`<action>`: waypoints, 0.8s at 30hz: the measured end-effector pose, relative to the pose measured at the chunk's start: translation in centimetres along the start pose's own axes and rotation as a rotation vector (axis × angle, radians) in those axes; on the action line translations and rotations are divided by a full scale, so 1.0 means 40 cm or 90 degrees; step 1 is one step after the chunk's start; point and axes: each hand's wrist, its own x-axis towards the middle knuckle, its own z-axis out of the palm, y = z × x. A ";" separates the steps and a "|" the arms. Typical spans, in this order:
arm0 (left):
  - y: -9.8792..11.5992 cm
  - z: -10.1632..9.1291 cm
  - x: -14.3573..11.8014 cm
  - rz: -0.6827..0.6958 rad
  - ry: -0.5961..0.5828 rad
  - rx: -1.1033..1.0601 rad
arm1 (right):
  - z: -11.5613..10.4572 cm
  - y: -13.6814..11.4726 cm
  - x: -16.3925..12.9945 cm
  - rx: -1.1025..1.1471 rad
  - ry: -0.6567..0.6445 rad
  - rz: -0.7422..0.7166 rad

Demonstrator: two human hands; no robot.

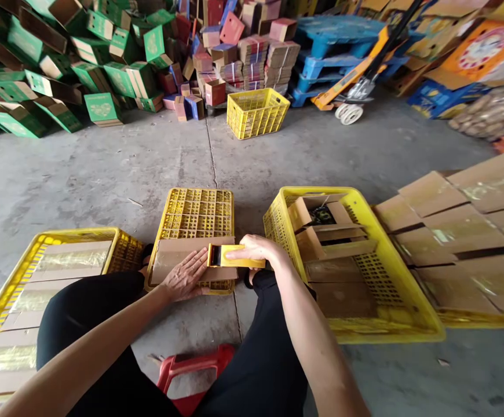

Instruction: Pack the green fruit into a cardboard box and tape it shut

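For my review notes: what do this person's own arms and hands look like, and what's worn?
The left hand and right hand are gloveless. Both forearms are bare, with no sleeve or watch visible. Dark trousers cover the legs.

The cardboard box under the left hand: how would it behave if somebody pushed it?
The cardboard box would probably slide rather than roll, being flat-sided and low on the yellow crate. Its straight edges suggest fairly stiff walls, though card may dent. Its contents are hidden, so weight is uncertain.
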 end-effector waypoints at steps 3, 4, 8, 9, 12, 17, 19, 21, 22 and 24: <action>0.010 0.016 0.009 -0.006 0.017 0.005 | 0.001 -0.002 -0.006 -0.013 -0.009 0.000; 0.011 0.019 0.008 -0.010 0.018 0.007 | 0.002 -0.002 -0.009 -0.014 -0.013 -0.003; 0.012 0.025 0.002 -0.021 0.013 -0.001 | 0.012 0.006 -0.015 0.001 -0.019 -0.017; 0.012 0.024 0.001 -0.021 0.009 -0.004 | 0.014 0.010 -0.016 0.012 -0.025 -0.015; 0.011 0.018 0.003 -0.027 0.000 -0.006 | 0.010 0.022 -0.019 0.021 -0.041 -0.009; 0.013 0.003 0.014 -0.033 -0.023 -0.003 | -0.016 0.050 -0.028 0.016 -0.039 -0.008; 0.013 -0.001 0.017 -0.036 -0.028 -0.001 | -0.021 0.062 -0.028 0.018 -0.035 -0.007; 0.013 -0.003 0.017 -0.039 -0.031 0.003 | -0.021 0.071 -0.023 0.012 -0.021 -0.009; 0.013 -0.003 0.016 -0.039 -0.034 0.005 | -0.019 0.073 -0.019 0.008 -0.015 -0.010; 0.014 -0.002 0.014 -0.036 -0.042 0.010 | -0.017 0.073 -0.013 0.004 -0.006 -0.010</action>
